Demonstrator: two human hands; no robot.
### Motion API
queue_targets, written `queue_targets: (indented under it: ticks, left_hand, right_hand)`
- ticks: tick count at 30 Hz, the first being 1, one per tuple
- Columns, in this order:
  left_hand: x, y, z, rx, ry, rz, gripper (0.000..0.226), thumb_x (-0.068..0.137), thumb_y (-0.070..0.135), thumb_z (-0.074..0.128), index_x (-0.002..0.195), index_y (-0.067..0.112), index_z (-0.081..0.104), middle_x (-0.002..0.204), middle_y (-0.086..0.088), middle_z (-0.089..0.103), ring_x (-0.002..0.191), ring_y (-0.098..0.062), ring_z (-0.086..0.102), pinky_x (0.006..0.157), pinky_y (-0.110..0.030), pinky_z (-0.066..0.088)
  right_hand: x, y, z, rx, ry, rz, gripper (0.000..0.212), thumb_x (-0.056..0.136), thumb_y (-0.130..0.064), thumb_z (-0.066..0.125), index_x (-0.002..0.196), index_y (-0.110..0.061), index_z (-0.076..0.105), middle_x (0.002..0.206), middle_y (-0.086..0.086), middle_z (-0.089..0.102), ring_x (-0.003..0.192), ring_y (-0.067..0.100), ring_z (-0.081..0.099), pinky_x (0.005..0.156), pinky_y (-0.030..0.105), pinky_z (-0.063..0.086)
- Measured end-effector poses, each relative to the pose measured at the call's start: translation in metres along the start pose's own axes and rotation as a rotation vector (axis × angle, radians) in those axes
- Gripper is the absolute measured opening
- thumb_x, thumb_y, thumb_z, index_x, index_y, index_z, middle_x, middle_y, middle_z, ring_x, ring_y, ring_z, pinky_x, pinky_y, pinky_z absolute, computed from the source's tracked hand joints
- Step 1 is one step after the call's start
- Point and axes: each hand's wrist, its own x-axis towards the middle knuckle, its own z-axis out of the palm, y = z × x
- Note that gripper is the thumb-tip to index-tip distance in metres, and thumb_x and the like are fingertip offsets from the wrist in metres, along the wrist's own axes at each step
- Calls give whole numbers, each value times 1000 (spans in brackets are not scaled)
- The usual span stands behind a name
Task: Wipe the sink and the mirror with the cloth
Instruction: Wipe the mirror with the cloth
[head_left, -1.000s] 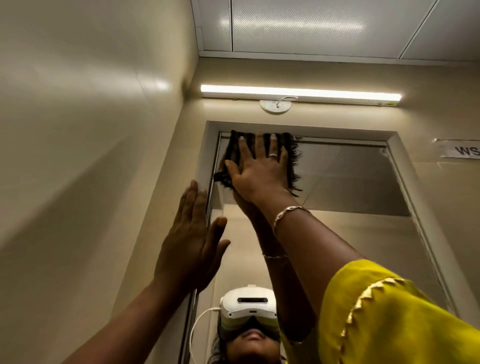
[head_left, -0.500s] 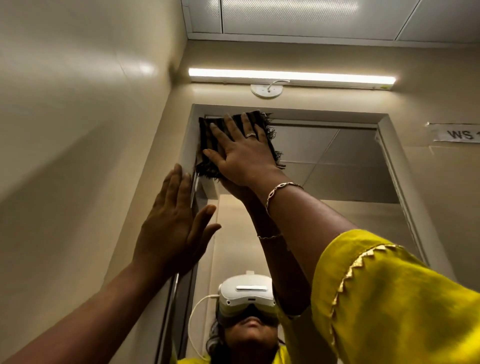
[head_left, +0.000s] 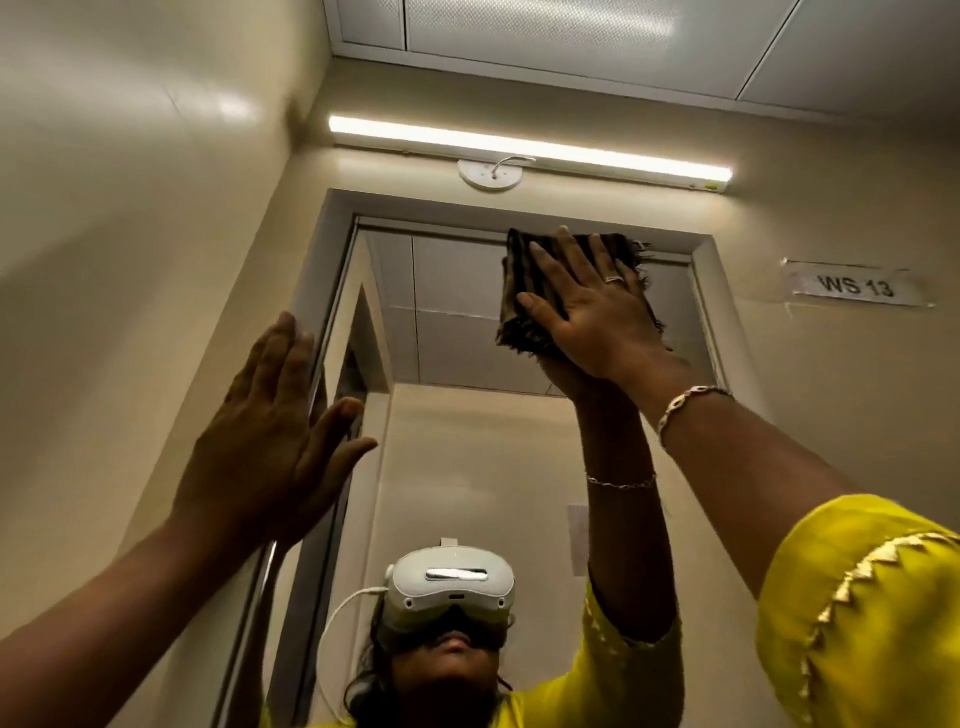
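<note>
A framed wall mirror (head_left: 457, 332) fills the middle of the view and reflects me with a white headset. My right hand (head_left: 597, 317) lies flat with spread fingers on a dark fringed cloth (head_left: 524, 306), pressing it against the glass near the mirror's top edge, right of centre. My left hand (head_left: 275, 436) is open, its palm and fingers flat against the mirror's left frame, holding nothing. The sink is out of view.
A lit tube light (head_left: 530, 150) runs along the wall above the mirror, with a round white fitting (head_left: 489, 175) under it. A label reading WS 13 (head_left: 854, 286) is stuck on the wall to the right. A beige side wall (head_left: 130, 260) stands close on the left.
My right hand has slid the cloth from the mirror's top left corner rightwards along the top edge. My left hand has stayed on the left frame.
</note>
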Motion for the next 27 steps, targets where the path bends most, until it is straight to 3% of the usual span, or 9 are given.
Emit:
queue_targets:
  ticks: [4,11,17,21,24,27]
  left_hand:
    - [1,-5,4,36,-10,9,93,81,66,27,145,0,16,153,-20,15,142,-30,12,105,-49,30]
    - [1,6,-4,-66,21,-20,104,78,78,8,142,-3,22,152,-21,17,138,-27,11,101,-42,24]
    - [1,9,-4,-134,-8,-75,113,68,85,-3,145,3,13,156,-13,4,141,-20,0,109,-35,15]
    - [0,16,-11,-247,-11,-118,123,59,90,-7,145,5,14,156,-11,4,141,-17,-1,111,-32,11]
    - [0,14,-9,-211,-15,-95,116,65,88,0,145,4,14,156,-13,5,139,-17,-2,111,-35,15]
    - [-1,8,-2,-103,-6,-53,96,77,70,21,145,3,10,155,-12,1,140,-19,-3,112,-36,13]
  right_hand:
    - [-10,29,-2,-13,8,79,71,80,-61,12,146,-37,3,157,-5,-7,144,22,-10,115,40,-4]
    - [-21,56,-8,-58,10,209,64,90,-61,18,146,-35,3,157,-2,-5,144,24,-7,115,40,-4]
    - [-25,26,-1,-63,52,489,60,95,-55,18,148,-31,4,157,5,-4,144,28,-7,115,43,-6]
    - [-25,-11,5,-39,71,547,60,95,-54,16,148,-28,3,157,8,-6,143,31,-8,114,46,-6]
    - [-20,-40,9,-26,84,513,61,96,-53,16,149,-27,3,157,9,-7,143,33,-9,115,47,-6]
    - [-15,-68,13,-2,81,447,61,96,-53,16,149,-26,1,156,9,-10,142,33,-12,114,48,-7]
